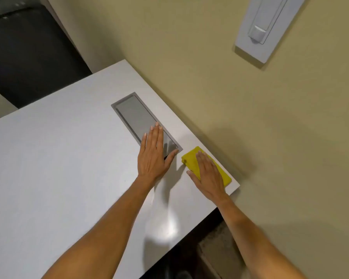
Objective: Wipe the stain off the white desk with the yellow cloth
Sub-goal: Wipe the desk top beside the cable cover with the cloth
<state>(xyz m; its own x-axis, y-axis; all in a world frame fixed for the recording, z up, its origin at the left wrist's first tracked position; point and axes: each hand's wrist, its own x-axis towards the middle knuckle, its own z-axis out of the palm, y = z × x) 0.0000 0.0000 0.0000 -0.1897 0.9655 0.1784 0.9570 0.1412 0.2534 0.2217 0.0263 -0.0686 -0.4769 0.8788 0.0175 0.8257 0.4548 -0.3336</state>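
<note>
Bare forearms are reaching over the white counter [58,168].
Right hand [208,176], its grip flat, is pressing the folded yellow cloth [191,160] near the far right corner; left hand [152,156] is lying splayed on the grey inset panel [135,115]. Cloth risks sliding off the edge.

Right hand [207,174] flat on yellow cloth [193,163]

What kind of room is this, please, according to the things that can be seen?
Probably an office or study corner. A white desk with a grey flush cable hatch stands against a beige wall, which carries a white switch plate. A yellow cloth lies under the right hand.
</note>
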